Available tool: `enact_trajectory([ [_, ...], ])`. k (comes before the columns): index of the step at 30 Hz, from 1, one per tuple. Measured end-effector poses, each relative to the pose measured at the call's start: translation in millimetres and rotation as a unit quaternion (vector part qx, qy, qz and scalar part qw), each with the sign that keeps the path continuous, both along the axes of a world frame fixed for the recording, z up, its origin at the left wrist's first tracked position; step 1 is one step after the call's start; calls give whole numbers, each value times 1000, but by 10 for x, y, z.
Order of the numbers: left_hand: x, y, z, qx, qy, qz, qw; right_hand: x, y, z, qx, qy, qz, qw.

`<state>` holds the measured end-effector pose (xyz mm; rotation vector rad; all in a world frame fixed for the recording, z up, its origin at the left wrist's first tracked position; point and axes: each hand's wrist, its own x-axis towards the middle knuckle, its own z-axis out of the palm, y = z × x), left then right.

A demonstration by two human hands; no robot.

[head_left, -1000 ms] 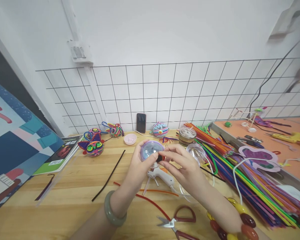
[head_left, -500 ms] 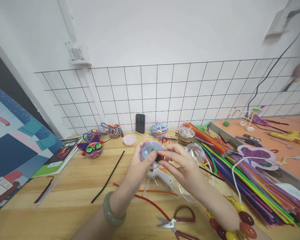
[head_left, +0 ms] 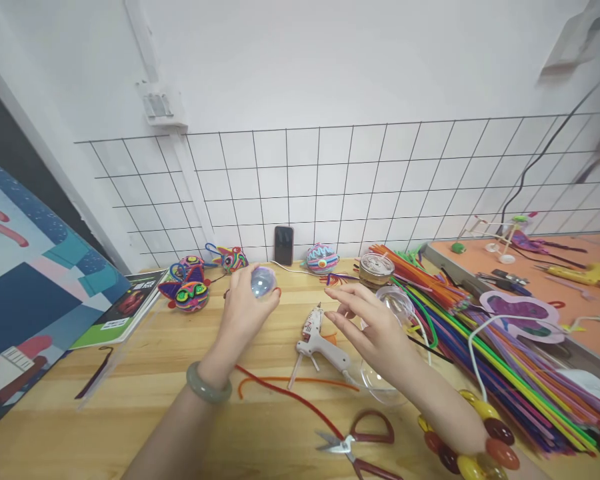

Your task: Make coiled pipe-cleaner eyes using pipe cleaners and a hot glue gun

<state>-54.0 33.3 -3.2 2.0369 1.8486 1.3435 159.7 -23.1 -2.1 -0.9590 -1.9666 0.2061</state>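
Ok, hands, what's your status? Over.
Left hand holding clear bluish rounded plastic piece. Right hand looks empty, fingers parted. White glue gun between them, maybe in the way.

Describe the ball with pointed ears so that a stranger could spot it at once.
On the wooden table, find the green and black booklet at the left. Just right of it sits the eared ball. Its pointed dark ears and big green eyes set it apart from the colourful ball behind it and the striped one farther right.
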Motion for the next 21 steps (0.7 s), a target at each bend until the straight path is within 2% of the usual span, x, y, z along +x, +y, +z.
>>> enact_trajectory([
  [4,-184,207,-244,-104,117,44,987,-11,5,-23,-15,-18,-6,1000],
  [6,-209,267,-383,-181,161,25,970,-19,3,-31,-24,-31,-7,999],
  [10,-222,330,-573,-250,162,-27,954,-27,-4,-25,-44,-51,-5,998],
  [13,-266,365,-608,-269,156,-48,949,-31,-9,-11,-56,-59,-6,997],
  [21,-373,362,-551,-266,109,-92,953,-36,-15,-6,-55,-91,-12,994],
])
